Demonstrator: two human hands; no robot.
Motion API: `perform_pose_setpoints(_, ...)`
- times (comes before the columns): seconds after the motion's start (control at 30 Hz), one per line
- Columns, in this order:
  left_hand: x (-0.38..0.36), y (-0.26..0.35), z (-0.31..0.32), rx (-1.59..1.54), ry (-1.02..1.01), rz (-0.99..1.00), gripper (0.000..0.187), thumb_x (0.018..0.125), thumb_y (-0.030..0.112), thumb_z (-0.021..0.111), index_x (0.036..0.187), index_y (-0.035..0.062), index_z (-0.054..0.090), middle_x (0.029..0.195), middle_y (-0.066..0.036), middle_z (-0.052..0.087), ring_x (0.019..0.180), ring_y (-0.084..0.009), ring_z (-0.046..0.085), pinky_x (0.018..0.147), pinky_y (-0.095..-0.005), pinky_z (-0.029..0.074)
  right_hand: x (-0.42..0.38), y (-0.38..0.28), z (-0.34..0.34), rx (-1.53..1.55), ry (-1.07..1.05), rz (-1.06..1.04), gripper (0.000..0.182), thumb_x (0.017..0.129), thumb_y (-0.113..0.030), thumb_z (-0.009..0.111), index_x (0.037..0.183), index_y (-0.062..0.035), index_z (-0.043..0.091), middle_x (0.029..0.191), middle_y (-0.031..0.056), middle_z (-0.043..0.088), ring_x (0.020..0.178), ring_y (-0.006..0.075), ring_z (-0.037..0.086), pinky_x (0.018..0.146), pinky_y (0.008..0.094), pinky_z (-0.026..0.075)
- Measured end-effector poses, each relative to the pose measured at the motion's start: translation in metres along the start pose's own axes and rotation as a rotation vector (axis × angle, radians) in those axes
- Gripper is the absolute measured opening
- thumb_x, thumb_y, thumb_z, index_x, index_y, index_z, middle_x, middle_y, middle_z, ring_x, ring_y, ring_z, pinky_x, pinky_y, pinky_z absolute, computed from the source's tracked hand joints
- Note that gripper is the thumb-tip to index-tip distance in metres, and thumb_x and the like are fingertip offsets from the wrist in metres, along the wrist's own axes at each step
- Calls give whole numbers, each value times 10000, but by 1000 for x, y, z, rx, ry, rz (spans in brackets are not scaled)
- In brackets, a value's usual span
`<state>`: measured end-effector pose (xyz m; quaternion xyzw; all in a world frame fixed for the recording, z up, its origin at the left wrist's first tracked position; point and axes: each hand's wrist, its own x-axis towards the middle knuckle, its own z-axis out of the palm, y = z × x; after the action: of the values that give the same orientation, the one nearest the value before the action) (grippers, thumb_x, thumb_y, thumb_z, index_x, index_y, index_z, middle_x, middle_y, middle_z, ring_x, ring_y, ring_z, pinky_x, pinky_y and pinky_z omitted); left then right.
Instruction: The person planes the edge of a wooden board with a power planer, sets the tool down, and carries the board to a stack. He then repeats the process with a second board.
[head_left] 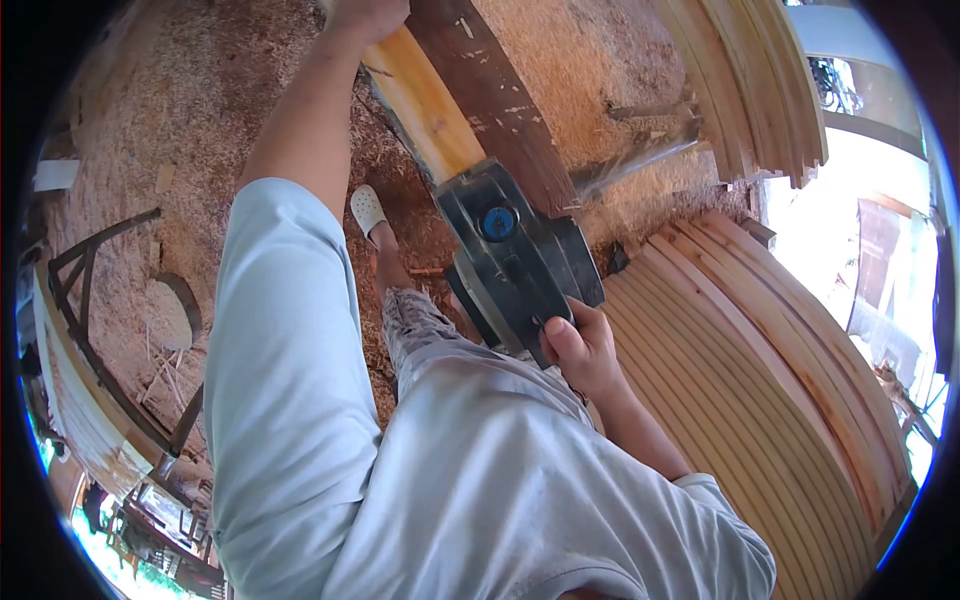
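Note:
My right hand (588,350) is closed around the rear handle of a black electric planer (510,270) with a round blue knob on its top. The planer's front end sits over a long, light yellow wooden board (428,95). Beyond it, at the board's far end, is my left hand (368,14), cut off by the top edge of the view. Its fingers are out of sight. A dark brown plank with worn, flaking paint (490,95) lies alongside the board.
Stacked curved wooden pieces (750,380) stand close on my right, with another stack (750,80) farther off. Shavings (200,100) cover the ground. A dark metal frame (90,300) and a round wood block (175,312) are on the left. My foot wears a white clog (367,212).

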<state>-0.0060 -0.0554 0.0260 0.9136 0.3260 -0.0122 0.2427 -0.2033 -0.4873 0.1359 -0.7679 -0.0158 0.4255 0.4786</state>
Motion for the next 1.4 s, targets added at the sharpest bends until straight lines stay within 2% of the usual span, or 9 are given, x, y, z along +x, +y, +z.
perform_pose_setpoints(0.8, 20, -19, -19, -110, -147, -18, 644, 928, 392, 510, 1356, -89, 492, 1354, -349, 526, 1237, -451, 556, 1086, -457, 444, 158, -150, 75, -26, 74, -101, 702, 882, -648, 600, 755, 39, 666, 589, 62, 594, 508, 149, 587, 512, 303, 475)
perform_pose_setpoints(0.97, 14, -59, -22, -492, 10, 46, 592, 962, 416, 474, 1297, -64, 559, 1271, -340, 587, 1205, -430, 586, 1052, -449, 467, 169, -157, 78, 10, 73, -131, 683, 888, -629, 610, 793, 45, 669, 598, 70, 595, 489, 146, 581, 492, 301, 469)
perform_pose_setpoints(1.03, -32, -72, 12, -781, 466, 91, 477, 998, 396, 488, 1104, -19, 697, 1188, -225, 651, 1072, -352, 624, 939, -448, 456, 171, -156, 79, 25, 75, -144, 678, 889, -626, 614, 807, 45, 670, 598, 67, 593, 487, 149, 579, 493, 304, 468)
perform_pose_setpoints(1.07, -78, -58, 13, -1062, 686, 147, 407, 979, 329, 553, 987, -64, 658, 837, -154, 648, 775, -273, 607, 732, -405, 467, 172, -157, 79, 27, 74, -140, 674, 889, -623, 619, 821, 46, 671, 598, 64, 591, 484, 151, 577, 494, 306, 467)
perform_pose_setpoints(1.13, -206, 1, 6, -1207, 646, -62, 432, 1018, 376, 497, 824, -7, 542, 771, -71, 566, 703, -198, 538, 596, -378, 441, 172, -160, 78, 40, 67, -142, 664, 885, -624, 626, 830, 35, 673, 605, 64, 591, 490, 156, 577, 500, 309, 465)
perform_pose_setpoints(1.17, -242, -12, 69, -1117, 669, 139, 388, 1028, 358, 474, 819, 42, 558, 770, -58, 583, 675, -211, 560, 558, -381, 442, 173, -161, 78, 29, 62, -121, 656, 889, -620, 625, 828, 31, 673, 609, 66, 591, 494, 158, 577, 502, 311, 464)
perform_pose_setpoints(1.2, -275, -15, 92, -921, 613, 754, 241, 974, 248, 534, 841, 61, 607, 785, -65, 614, 697, -258, 611, 583, -401, 482, 172, -162, 79, 14, 54, -95, 649, 892, -616, 623, 827, 27, 673, 614, 67, 591, 498, 161, 578, 504, 312, 463)
perform_pose_setpoints(1.27, -330, 35, 76, -729, 117, 1015, 190, 799, 145, 631, 963, 59, 674, 916, -111, 679, 850, -340, 657, 766, -431, 531, 168, -163, 84, 43, 35, -118, 639, 918, -603, 608, 909, 34, 657, 580, 48, 552, 441, 135, 520, 431, 297, 400)
perform_pose_setpoints(1.4, -327, 67, 126, -649, -217, 871, 402, 845, 238, 630, 1205, 59, 638, 1185, -172, 646, 1143, -355, 587, 1026, -460, 428, 172, -164, 84, 40, 38, -138, 644, 923, -595, 599, 895, 47, 646, 572, 52, 550, 427, 132, 510, 407, 297, 383)
